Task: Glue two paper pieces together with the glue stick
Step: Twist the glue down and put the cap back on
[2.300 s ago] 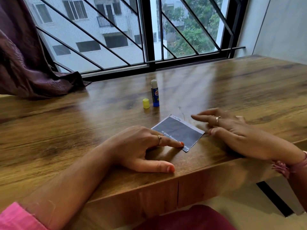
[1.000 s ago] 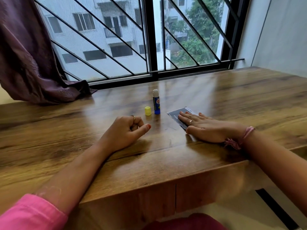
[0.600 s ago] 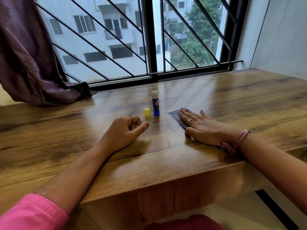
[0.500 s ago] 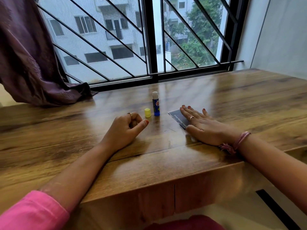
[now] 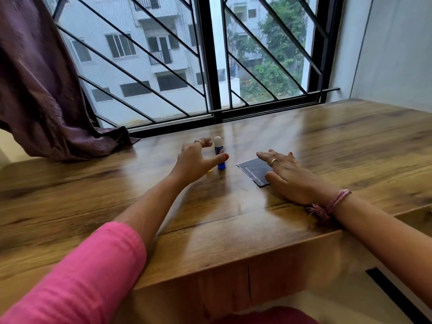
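The left hand [image 5: 196, 160] is spread open beside the glue stick [image 5: 220, 153], thumb in front of it and fingers behind; it may just touch, the view is blurry there. The right hand [image 5: 288, 175] lies flat with straight fingers on the paper [image 5: 253, 170]. The glue stick stands straight up on the wooden table [image 5: 327, 148], white tip on top, blue body, no cap. The paper is dark with a line of tiny white words, lying flat, one corner pointing left toward the glue stick.
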{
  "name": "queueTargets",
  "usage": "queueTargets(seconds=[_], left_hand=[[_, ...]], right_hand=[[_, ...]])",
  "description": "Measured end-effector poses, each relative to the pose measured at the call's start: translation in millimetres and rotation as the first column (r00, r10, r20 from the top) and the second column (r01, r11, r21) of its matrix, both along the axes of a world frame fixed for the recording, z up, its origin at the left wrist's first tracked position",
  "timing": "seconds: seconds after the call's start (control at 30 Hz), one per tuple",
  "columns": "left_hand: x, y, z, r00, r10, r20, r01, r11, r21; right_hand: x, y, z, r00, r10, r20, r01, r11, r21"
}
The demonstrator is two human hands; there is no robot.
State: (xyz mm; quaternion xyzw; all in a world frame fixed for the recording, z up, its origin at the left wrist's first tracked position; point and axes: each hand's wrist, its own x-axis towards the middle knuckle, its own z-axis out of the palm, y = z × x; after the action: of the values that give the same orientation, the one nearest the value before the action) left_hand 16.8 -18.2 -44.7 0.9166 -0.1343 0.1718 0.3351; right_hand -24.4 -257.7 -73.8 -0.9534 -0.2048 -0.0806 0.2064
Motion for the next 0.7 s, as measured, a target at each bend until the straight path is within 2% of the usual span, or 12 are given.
queueTargets(seconds=[0.3, 0.5, 0.57, 0.7], left_hand=[[11.0, -12.4, -2.3, 1.000, 0.020, 0.005, -0.019, 0.994, -0.112], [1.3, -9.3, -5.2, 1.000, 0.008, 0.022, -0.001, 0.942, -0.335], [-6.3, -9.2, -0.3, 0.999, -0.048, -0.006, 0.041, 0.915, -0.401], [-34.0, -4.5, 9.3, 0.967, -0.252, -0.047, 0.182, 0.806, -0.563]], right_hand=[[-4.9, 1.0, 3.8, 0.999, 0.036, 0.016, -0.036, 0.999, -0.012], [-9.5, 3.7, 6.3, 0.997, 0.043, 0.057, -0.043, 0.999, 0.011], [-13.9, 5.0, 7.2, 0.994, 0.047, 0.094, -0.050, 0.998, 0.033], [-29.2, 13.8, 7.7, 0.970, 0.029, 0.241, -0.070, 0.985, 0.160]])
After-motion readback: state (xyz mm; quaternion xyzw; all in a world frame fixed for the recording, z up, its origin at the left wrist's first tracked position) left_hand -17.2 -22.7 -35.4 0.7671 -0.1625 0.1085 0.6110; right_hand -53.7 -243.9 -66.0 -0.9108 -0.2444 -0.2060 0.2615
